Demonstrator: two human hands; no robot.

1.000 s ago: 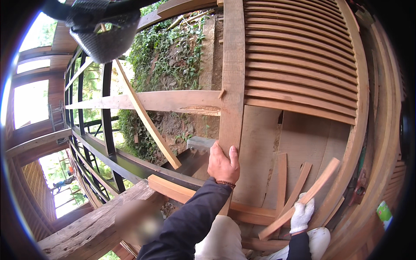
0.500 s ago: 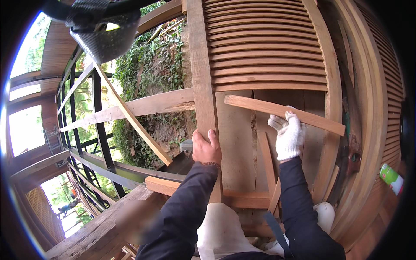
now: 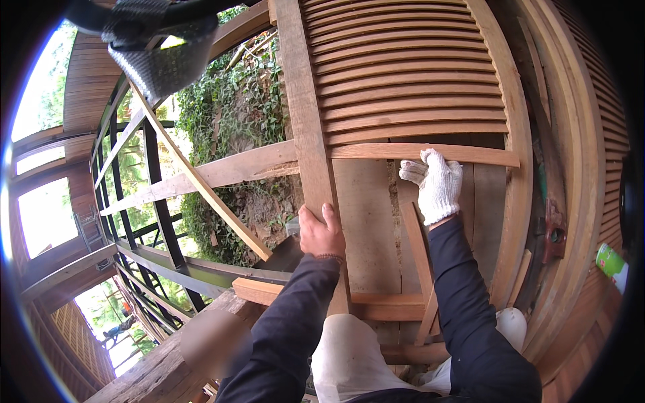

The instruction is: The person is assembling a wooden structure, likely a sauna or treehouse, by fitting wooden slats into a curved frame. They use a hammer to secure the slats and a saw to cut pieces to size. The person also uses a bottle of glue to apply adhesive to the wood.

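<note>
A louvered wooden frame lies before me, with a row of thin slats [image 3: 410, 72] between its left stile [image 3: 306, 114] and right stile [image 3: 516, 127]. My bare left hand [image 3: 321, 232] is closed around the left stile, thumb on top. In a white knit glove, my right hand [image 3: 440, 188] grips a loose wooden slat [image 3: 376, 150] by its near edge. This slat spans the frame just below the last fitted one. Its left end meets the left stile, while the right end lies at the right stile; whether either end sits in a slot is unclear.
Under the frame's opening, wood strips [image 3: 418, 248] lean near a bottom rail [image 3: 393, 309]. A weathered beam [image 3: 154, 359] runs at lower left. Right of the frame are a reddish metal tool [image 3: 555, 228], a second louvered panel [image 3: 608, 154] and a green-and-white can [image 3: 611, 267].
The loose slat has swung from a slant to nearly level, moving left and up against the frame beneath the fitted slats. My right hand moved with it; my left hand keeps its hold.
</note>
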